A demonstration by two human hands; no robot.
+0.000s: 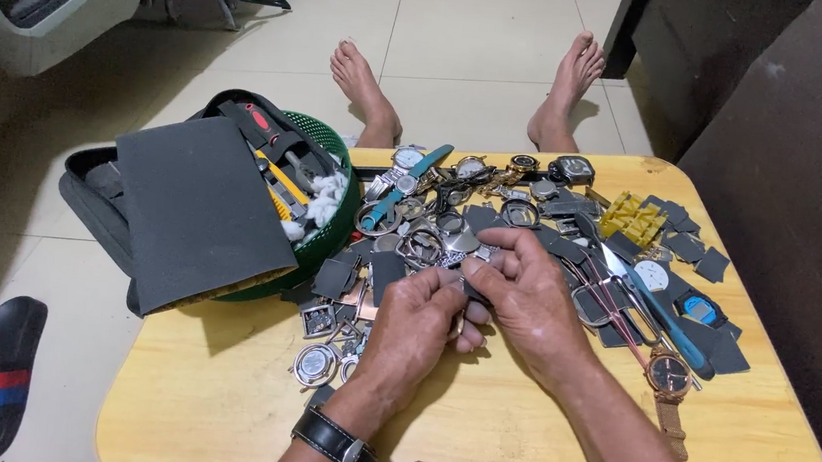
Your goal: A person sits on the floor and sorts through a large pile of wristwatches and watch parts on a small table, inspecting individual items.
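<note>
Pinching a small metal watch part (466,289) between both hands, your left hand (411,332) and right hand (525,297) meet mid-table — keep it low over the wooden table (472,428), near the watch pile (452,225) — steady wrists.

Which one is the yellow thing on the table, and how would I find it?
Start at the wooden table and go to its far right corner. Beside the grey square pads sits a yellow plastic block with ridges. It is the only bright yellow piece among the watches.
</note>
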